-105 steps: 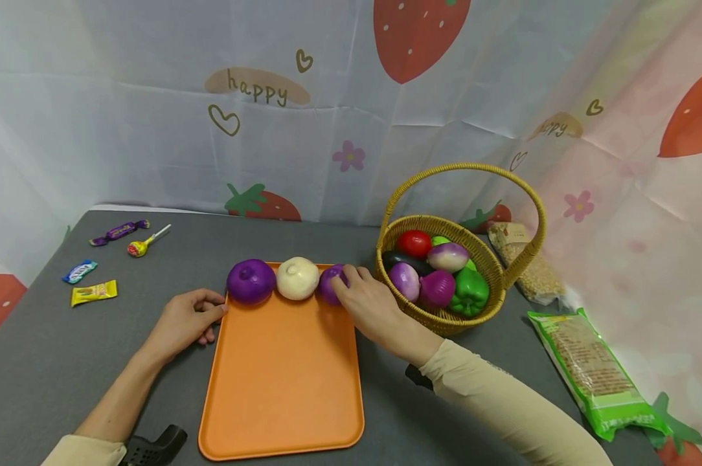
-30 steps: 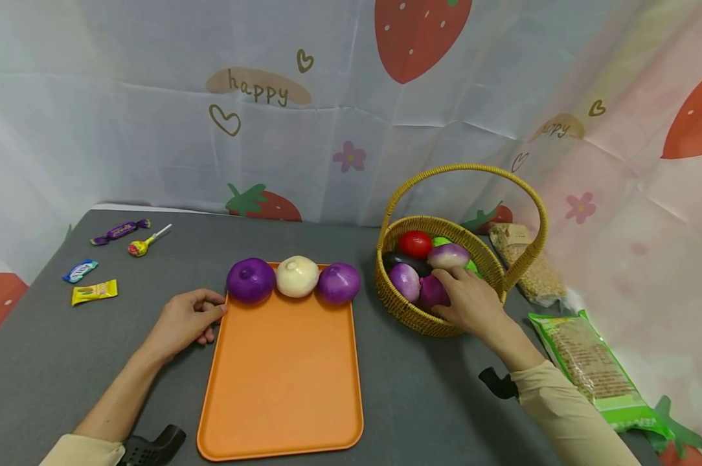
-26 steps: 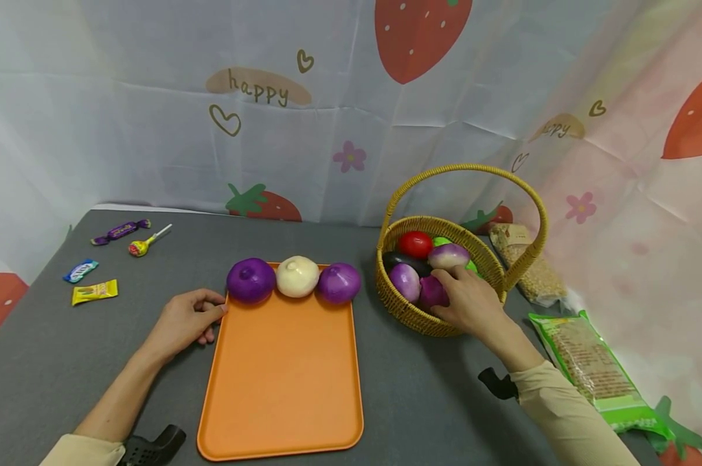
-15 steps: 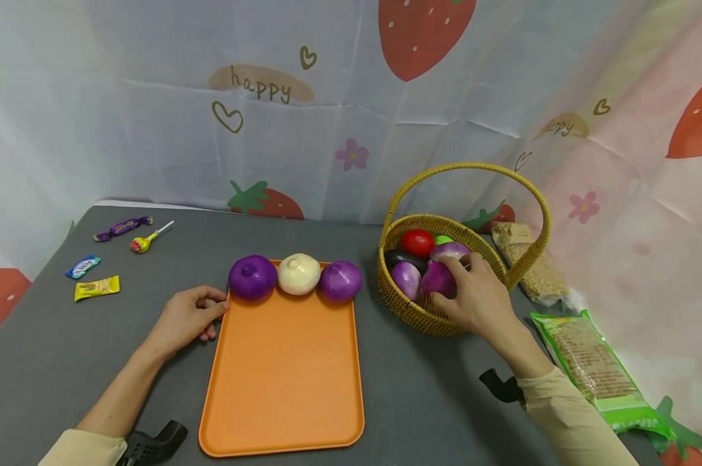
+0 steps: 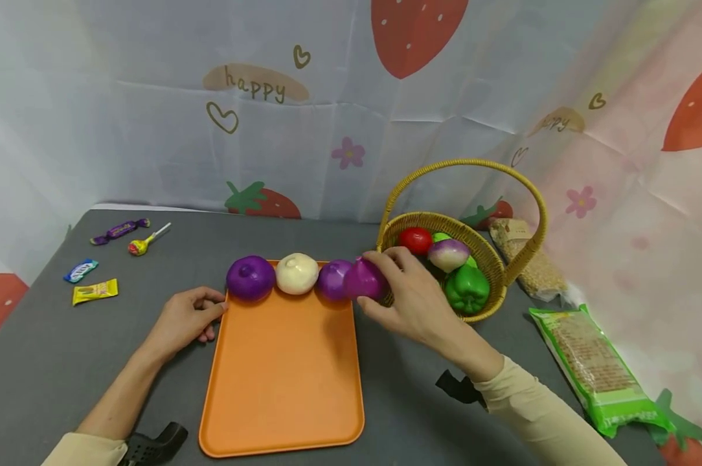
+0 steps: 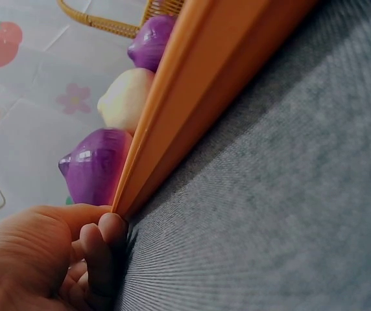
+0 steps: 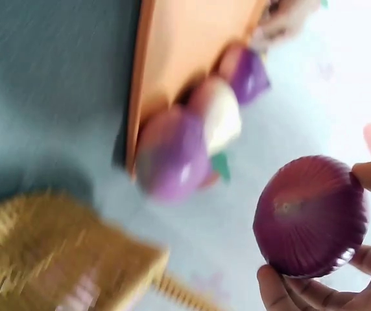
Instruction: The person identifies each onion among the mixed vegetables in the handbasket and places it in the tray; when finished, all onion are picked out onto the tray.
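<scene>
My right hand (image 5: 415,298) holds a magenta-purple onion (image 5: 364,279) by its sides, above the far right corner of the orange tray (image 5: 283,375). In the right wrist view this onion (image 7: 310,217) sits between thumb and fingertips, its root end showing. Along the tray's far edge stand a dark purple onion (image 5: 250,278), a white onion (image 5: 297,274) and another purple onion (image 5: 332,280), partly covered by the held one. My left hand (image 5: 184,317) pinches the tray's left rim between thumb and fingers, seen closely in the left wrist view.
A wicker basket (image 5: 491,259) with a tall handle holds a tomato (image 5: 415,241), a purple-white turnip (image 5: 448,255) and a green pepper (image 5: 467,288). Bags of grain (image 5: 596,362) lie at the right. Several sweets, including a lollipop (image 5: 144,241), lie at the left.
The right hand let go of the tray's right onion, reached into the basket, and has lifted out the magenta onion, carrying it left to the tray. The left hand has stayed at the rim.
</scene>
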The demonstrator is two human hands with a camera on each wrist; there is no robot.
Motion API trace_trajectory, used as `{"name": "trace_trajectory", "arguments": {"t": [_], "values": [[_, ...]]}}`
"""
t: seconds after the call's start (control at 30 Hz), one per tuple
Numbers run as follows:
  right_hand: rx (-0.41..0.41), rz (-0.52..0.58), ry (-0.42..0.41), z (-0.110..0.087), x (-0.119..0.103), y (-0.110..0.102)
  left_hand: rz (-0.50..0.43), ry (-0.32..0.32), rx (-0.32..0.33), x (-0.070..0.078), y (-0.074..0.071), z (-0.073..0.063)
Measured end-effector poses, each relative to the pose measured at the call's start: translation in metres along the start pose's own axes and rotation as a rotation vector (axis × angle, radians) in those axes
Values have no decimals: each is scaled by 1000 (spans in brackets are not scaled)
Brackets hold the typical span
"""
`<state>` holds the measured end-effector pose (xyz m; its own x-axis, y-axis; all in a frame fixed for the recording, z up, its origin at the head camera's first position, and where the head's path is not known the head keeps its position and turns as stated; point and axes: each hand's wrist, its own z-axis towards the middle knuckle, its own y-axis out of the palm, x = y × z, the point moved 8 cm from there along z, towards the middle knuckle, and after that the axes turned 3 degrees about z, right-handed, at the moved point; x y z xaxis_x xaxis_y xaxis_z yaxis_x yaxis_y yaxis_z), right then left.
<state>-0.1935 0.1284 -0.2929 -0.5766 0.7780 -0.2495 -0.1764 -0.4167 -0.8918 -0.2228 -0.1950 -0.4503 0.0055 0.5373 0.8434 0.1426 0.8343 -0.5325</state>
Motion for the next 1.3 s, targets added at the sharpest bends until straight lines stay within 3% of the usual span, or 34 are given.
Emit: {"name": "trace_trajectory", "arguments": {"t": [0.2,0.4,0.67,0.93,1.3], "values": [[-124,6,-147,12,-44,47,-4,-6,-3,-2,2,0],[-225,-18,-219,24,-76,84,-21,3,-2,0,0,1],[-233,-124,-318,39,-106,115,-21,32,-2,1,0,2],[-232,-199,-450,35,-130,139,-26,17,3,-3,2,-2],[-172,-277,-471,38,-137,139,-25,30,2,1,1,0]]}}
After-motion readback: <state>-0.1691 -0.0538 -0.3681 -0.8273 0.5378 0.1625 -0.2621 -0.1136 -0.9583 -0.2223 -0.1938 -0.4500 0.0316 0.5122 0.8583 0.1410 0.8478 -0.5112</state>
